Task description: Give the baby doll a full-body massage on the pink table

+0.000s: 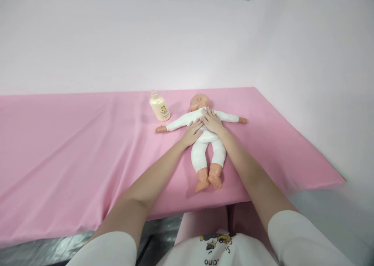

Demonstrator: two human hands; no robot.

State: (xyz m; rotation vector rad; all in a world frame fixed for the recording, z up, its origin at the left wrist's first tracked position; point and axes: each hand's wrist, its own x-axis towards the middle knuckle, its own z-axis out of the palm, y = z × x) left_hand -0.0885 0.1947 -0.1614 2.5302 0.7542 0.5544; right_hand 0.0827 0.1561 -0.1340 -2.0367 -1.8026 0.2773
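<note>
In the head view, we saw the doll [204, 135] lying on its back on the pink cloth [73, 149] that covered the surface, head away from us and arms spread. Our left hand [193, 131] and right hand [213, 121] both lay flat on its chest, fingers stretched out and pressing, gripping nothing.

We judged that a strong push could slide the doll on the smooth cloth, or pull the cloth into folds. The bottle [159, 107] stood just beside the doll's arm, near our left hand; a wide sweep to that side could tip it over.

The doll's feet were near the front edge of the surface, so a pull toward us could bring it over that edge. To the right, the cloth ended not far from the doll's hand. On the left there was much open pink cloth, and behind the doll's head some room before the pale wall [187, 43].
</note>
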